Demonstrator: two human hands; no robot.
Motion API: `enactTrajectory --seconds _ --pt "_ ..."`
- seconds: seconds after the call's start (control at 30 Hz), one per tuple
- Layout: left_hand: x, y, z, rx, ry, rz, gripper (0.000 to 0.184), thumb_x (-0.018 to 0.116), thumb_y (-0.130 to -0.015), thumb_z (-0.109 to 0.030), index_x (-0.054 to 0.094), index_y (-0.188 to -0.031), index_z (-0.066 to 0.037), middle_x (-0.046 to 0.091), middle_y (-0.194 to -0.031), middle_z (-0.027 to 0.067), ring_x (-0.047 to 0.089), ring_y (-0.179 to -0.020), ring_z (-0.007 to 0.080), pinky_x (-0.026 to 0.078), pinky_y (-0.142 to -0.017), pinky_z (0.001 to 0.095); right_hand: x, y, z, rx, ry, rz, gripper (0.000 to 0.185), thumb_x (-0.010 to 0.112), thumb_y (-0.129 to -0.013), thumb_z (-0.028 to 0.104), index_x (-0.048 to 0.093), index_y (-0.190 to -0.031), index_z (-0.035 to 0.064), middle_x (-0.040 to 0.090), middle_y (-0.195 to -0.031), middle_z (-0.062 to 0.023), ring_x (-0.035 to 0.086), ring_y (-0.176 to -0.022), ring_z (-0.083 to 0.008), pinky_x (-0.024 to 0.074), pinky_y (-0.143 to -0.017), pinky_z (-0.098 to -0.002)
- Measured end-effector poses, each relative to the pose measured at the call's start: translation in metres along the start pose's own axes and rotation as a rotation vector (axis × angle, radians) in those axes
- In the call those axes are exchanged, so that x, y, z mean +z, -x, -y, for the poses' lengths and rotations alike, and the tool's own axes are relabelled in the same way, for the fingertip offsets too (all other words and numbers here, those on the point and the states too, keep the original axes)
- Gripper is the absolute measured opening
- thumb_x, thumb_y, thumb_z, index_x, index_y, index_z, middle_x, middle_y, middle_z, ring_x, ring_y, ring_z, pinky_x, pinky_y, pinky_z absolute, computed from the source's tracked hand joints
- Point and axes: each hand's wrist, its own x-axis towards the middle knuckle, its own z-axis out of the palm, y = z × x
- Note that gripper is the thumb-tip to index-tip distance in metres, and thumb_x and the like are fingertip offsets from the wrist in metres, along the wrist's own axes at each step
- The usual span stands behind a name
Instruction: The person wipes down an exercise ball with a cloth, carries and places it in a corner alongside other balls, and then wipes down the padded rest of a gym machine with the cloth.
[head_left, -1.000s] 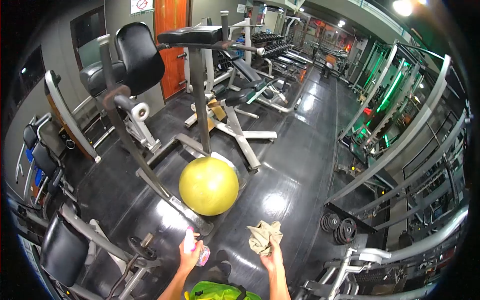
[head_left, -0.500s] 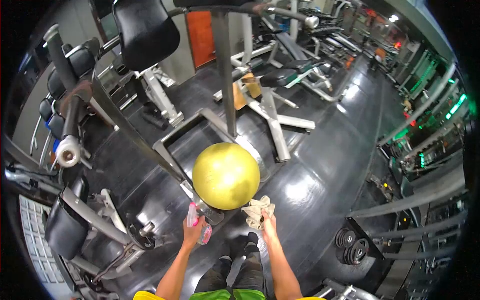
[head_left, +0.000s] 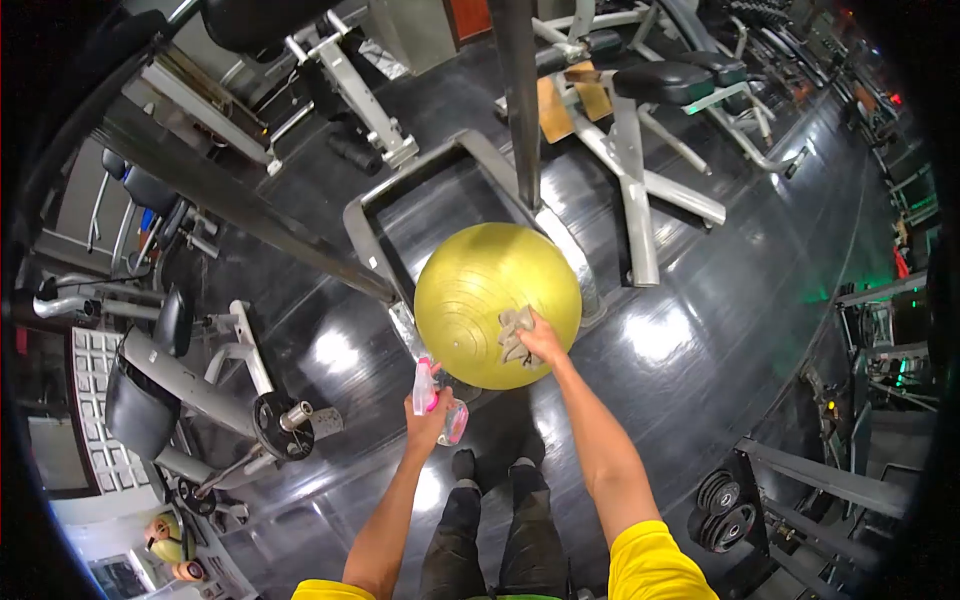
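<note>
The right hand (head_left: 541, 343), its grip closed on the beige cloth (head_left: 516, 336), is now over the yellow ball (head_left: 480, 300) on the floor (head_left: 640, 400), no more beside it; the left hand (head_left: 428, 418) still holds the spray bottle (head_left: 426, 388)

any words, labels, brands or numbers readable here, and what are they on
No text can be read.
Spray bottle: any print is too small and blurred.
Weight plates on the right: any markings are too small.
Yellow ball: no readable lettering.
</note>
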Motion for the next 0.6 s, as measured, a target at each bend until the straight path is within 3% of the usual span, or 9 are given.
enactTrajectory --seconds 0.07,0.13,0.23,0.33,0.53,0.6 --pt "-0.002 0.001 0.016 0.014 -0.021 -0.012 0.047 0.056 -0.085 0.005 0.047 -0.13 -0.003 0.048 -0.071 -0.0026 0.053 -0.062 0.0067 0.046 -0.059 0.0236 0.008 -0.013 0.002 -0.003 0.137 0.009 0.068 0.059 -0.075 0.031 0.039 -0.139 0.0176 0.059 -0.118 -0.0197 0.055 -0.11 -0.0354 0.0429 -0.094 -0.0373" --pt "-0.002 0.008 0.02 0.014 -0.055 0.003 0.047 0.056 -0.084 0.006 0.047 -0.129 -0.002 0.049 -0.068 -0.0021 0.053 -0.06 0.0068 0.046 -0.059 0.0234 0.01 -0.022 0.009 0.087 0.435 0.184 0.077 0.055 -0.075 0.032 0.025 -0.145 0.0267 0.06 -0.117 -0.0175 0.056 -0.11 -0.0341 0.0434 -0.093 -0.0392" --pt "-0.004 0.019 0.026 0.005 -0.1 -0.046 0.048 0.054 -0.083 0.008 0.047 -0.129 -0.001 0.05 -0.065 -0.0015 0.054 -0.06 0.007 0.046 -0.058 0.0235 0.009 -0.008 0.027 0.112 0.538 0.246 0.079 0.054 -0.075 0.03 0.019 -0.146 0.0296 0.06 -0.116 -0.0198 0.055 -0.11 -0.0365 0.0429 -0.095 -0.0433" --pt "-0.01 0.031 0.033 0.006 -0.104 -0.075 0.049 0.054 -0.082 0.009 0.047 -0.13 -0.001 0.051 -0.066 -0.0011 0.054 -0.06 0.0075 0.046 -0.058 0.0235 0.013 -0.001 0.018 0.11 0.528 0.161 0.076 0.054 -0.076 0.029 0.023 -0.145 0.0337 0.061 -0.117 -0.0156 0.057 -0.11 -0.0319 0.0442 -0.091 -0.0434" --pt "-0.02 0.039 0.053 -0.034 -0.147 -0.031 0.051 0.053 -0.08 0.01 0.047 -0.129 -0.001 0.052 -0.065 -0.0007 0.055 -0.061 0.0078 0.046 -0.059 0.0236 0.026 0.026 -0.012 0.075 0.644 0.058 0.074 0.054 -0.078 0.027 0.024 -0.145 0.031 0.063 -0.113 -0.0141 0.06 -0.105 -0.0313 0.0453 -0.089 -0.043" --pt "-0.024 0.043 0.056 -0.022 -0.129 -0.042 0.044 0.059 -0.082 0.005 0.052 -0.124 -0.001 0.055 -0.066 0.0014 0.054 -0.058 0.0077 0.046 -0.058 0.0245 0.032 0.032 -0.023 0.09 0.624 0.06 0.073 0.054 -0.078 0.027 0.025 -0.145 0.0308 0.064 -0.111 -0.0138 0.061 -0.103 -0.0307 0.046 -0.088 -0.0425"
